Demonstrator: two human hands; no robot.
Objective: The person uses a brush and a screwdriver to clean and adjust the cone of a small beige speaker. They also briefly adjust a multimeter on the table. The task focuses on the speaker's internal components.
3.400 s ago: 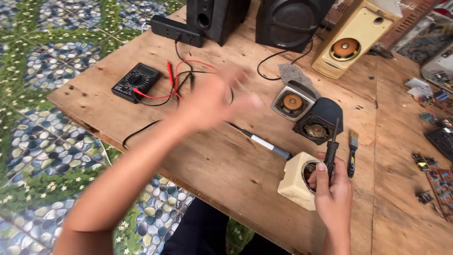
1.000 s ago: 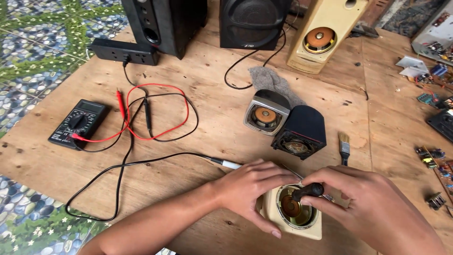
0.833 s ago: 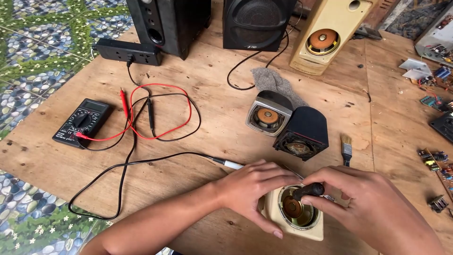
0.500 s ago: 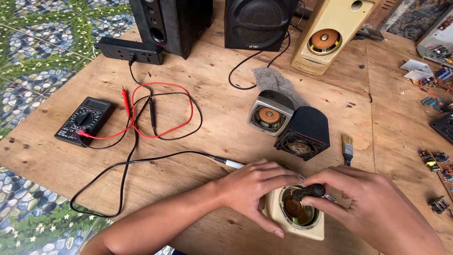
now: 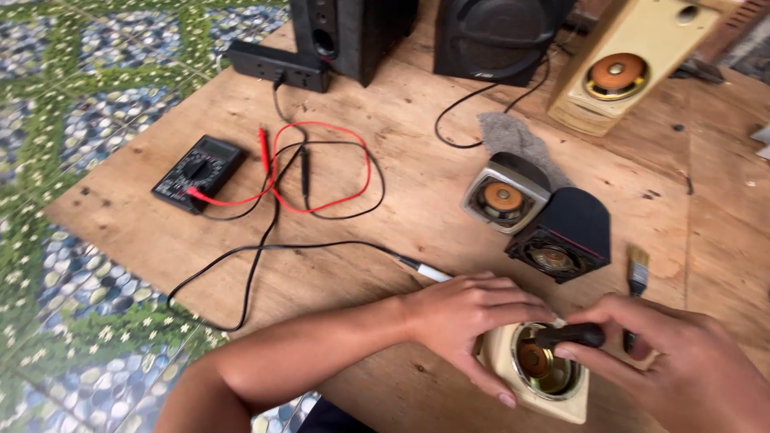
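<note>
The small cream-coloured plastic speaker box [image 5: 536, 370] sits at the near edge of the plywood worktop [image 5: 417, 160], at about 5 o'clock in the head view. It lies on its back: the round gold-rimmed cone faces straight up toward the camera. The box looks nearly cubic, so no long axis stands out; its edges run slightly skewed to the table edge.

The left hand [image 5: 469, 317] cups the box from 9 o'clock, fingers curled over its upper left rim and side, bracing it. The right hand [image 5: 666, 365] comes in from 3 o'clock, thumb and fingers pinched around the black tool handle [image 5: 571, 335], which lies roughly level across the mouth of the cone, its long axis running 3 to 9 o'clock. Its tip is hidden, so I cannot tell where it bears.

To do this well, I judge the bracing hand should keep the box pressed flat so it cannot rock, and the tool should work at the rim or screws only, kept off the thin cone, with light, steady pressure.

Outward: at 12 o'clock, just beyond the hands, stand a black wedge-shaped small speaker [image 5: 564, 236] and a grey square small speaker [image 5: 505, 195], side by side. A small bristle brush [image 5: 638, 269] lies at 2 o'clock. A thin black cable with a pale plug [image 5: 273, 256] trails off toward 10 o'clock, and further that way lies a black multimeter with red and black leads [image 5: 196, 171].
</note>
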